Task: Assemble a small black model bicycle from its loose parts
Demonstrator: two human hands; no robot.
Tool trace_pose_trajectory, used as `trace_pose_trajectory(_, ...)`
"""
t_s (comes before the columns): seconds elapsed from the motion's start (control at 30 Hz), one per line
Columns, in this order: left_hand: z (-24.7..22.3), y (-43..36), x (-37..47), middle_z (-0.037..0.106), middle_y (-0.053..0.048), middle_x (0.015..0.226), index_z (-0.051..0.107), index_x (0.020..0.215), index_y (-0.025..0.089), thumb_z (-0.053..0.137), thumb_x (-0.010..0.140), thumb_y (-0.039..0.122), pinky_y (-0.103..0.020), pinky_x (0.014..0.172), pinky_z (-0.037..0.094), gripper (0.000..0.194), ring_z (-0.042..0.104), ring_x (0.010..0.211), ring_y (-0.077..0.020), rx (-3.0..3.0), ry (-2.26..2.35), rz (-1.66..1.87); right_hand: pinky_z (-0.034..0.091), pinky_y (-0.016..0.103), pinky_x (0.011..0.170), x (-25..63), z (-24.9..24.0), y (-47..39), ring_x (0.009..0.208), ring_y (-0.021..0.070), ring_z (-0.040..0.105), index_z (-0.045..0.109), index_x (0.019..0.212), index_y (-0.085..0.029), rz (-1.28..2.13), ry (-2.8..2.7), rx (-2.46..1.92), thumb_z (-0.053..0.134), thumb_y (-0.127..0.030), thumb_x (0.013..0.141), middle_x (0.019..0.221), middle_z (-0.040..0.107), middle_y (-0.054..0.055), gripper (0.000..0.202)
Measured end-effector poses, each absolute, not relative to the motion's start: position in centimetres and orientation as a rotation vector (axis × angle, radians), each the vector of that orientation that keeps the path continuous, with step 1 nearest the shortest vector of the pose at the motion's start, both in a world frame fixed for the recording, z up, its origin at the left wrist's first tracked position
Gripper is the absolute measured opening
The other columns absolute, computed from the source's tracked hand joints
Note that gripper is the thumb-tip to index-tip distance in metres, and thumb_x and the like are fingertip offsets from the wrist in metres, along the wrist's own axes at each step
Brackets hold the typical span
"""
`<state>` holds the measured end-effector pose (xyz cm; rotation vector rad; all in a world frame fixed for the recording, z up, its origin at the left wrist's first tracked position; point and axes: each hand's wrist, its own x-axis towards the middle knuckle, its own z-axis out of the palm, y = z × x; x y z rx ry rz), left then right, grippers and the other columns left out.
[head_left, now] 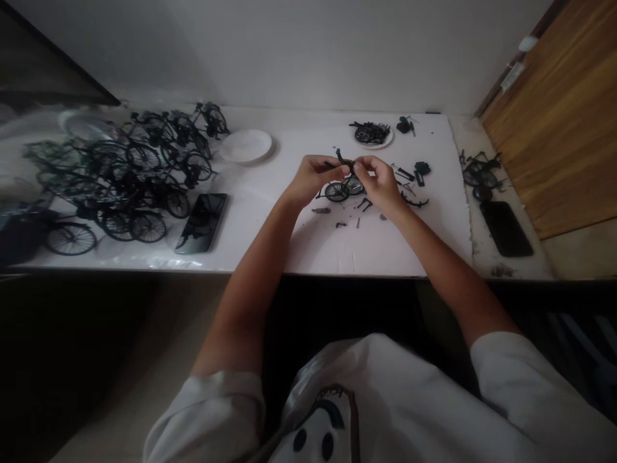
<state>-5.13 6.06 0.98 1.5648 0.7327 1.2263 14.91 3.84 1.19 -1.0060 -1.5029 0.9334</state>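
Between my two hands, just above the white board, is a small black model bicycle (336,191) with spoked wheels. My left hand (315,175) pinches its upper part from the left, thumb and fingers pressed together. From the right my right hand (377,178) pinches it too, its fingertips close to those of the left. A dark stem (339,154) sticks up between the fingers. What exactly sits in each pinch is too small to make out. Several loose dark parts (365,204) and a small grey piece (321,210) lie around and below the hands.
Many finished-looking model bicycles (144,157) crowd the left side. Beside them are a phone (202,222) and a white plate (247,146). A small dish (385,143) of black wheels stands at the back. On the right lie another model bicycle (481,172) and a second phone (506,228).
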Motion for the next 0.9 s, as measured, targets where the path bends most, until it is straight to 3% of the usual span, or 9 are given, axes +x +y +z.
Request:
trace_pose_trajectory(0.47,1.17,5.93,-5.09,0.08,-0.005,0.083,0.084,0.081,0.02,0.097,0.076,0.06,-0.035,0.083,0.063,0.043,0.077,0.085,-0.0199,1.558,0.743,1.235,0.054,0.033,0.083,14.98,0.84,3.96,0.107,0.0232,0.067,0.073,0.104,-0.023,0.948,-1.499,-0.992,0.079,-0.077,0.084,0.107,0.074,0.008,0.058)
trace_pose_trajectory(0.9,1.5,5.87,-5.45,0.085,-0.008,0.103,0.084,0.081,0.019,0.1,0.075,0.049,-0.037,0.092,0.064,0.035,0.08,0.096,-0.0219,1.54,0.711,1.212,0.053,0.034,0.087,15.5,0.77,4.08,0.106,0.0216,0.063,0.064,0.105,-0.024,0.861,-1.71,-0.943,0.065,-0.066,0.1,0.108,0.068,0.007,0.042)
